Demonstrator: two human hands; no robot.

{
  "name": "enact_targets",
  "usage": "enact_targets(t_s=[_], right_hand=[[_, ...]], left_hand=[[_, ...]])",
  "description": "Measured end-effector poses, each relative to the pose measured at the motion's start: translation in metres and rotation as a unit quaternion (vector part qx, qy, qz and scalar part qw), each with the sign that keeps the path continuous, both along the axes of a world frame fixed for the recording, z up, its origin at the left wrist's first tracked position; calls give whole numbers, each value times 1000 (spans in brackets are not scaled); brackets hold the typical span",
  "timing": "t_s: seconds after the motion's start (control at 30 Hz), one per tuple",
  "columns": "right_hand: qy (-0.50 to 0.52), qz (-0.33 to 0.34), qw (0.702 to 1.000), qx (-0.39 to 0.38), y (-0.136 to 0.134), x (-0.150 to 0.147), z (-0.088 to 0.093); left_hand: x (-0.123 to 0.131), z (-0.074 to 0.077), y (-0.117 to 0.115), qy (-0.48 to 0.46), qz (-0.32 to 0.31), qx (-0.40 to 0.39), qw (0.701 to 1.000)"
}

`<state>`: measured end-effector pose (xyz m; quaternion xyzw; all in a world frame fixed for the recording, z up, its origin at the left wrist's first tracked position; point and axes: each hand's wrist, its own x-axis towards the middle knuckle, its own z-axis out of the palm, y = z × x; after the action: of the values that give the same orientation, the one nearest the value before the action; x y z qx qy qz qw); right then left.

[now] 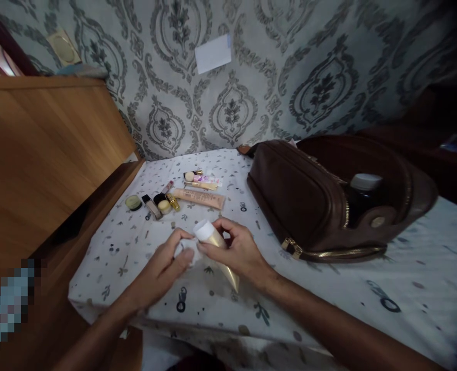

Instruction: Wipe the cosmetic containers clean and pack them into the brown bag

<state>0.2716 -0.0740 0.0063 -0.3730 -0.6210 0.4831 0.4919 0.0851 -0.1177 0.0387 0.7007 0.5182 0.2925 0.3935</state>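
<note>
In my right hand (243,252) is a gold squeeze tube (215,238) with a white cap, tilted so the cap points up and left. My left hand (170,263) is closed on a crumpled white wipe (191,247), right beside the tube's cap; whether the wipe touches it I cannot tell. Beyond my hands lies a peach-coloured tube (201,198) on its side. Left of it sit a small bottle with a black cap (152,207), a small yellow jar (164,207), a gold item (173,202) and a round green-lidded container (133,202).
A brown leather bag (293,190) stands unzipped at the right, a white-capped bottle (365,183) inside. Several small cosmetics (201,184) lie at the back of the patterned cloth (274,304). A wooden panel (46,154) borders the left, a patterned wall (232,103) the back.
</note>
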Motion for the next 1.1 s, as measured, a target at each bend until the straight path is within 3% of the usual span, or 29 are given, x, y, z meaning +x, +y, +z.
enact_targets(t_s=[0.13, 0.4, 0.6, 0.7, 0.83, 0.97, 1.03, 1.1], right_hand=[[-11, -22, 999, 36, 1, 1, 0], [-70, -41, 985, 149, 1, 5, 3], [-165, -54, 935, 310, 0, 6, -7], [-208, -43, 900, 380, -2, 5, -15], [-205, -14, 885, 419, -4, 4, -17], [-123, 33, 926, 356, -5, 5, -8], [-78, 41, 952, 292, -5, 6, -2], [-58, 40, 969, 237, -4, 6, 2]], left_hand=[[9, 9, -13, 152, 8, 142, 978], [4, 10, -11, 250, -22, 320, 913], [16, 19, -13, 316, -79, 391, 861], [24, 29, -9, 336, -68, 358, 869], [22, 43, 7, 260, -18, 205, 944], [12, 36, 24, 39, -11, 48, 998], [9, 25, 27, -58, 29, -9, 998], [8, 16, 27, -116, 69, -15, 991]])
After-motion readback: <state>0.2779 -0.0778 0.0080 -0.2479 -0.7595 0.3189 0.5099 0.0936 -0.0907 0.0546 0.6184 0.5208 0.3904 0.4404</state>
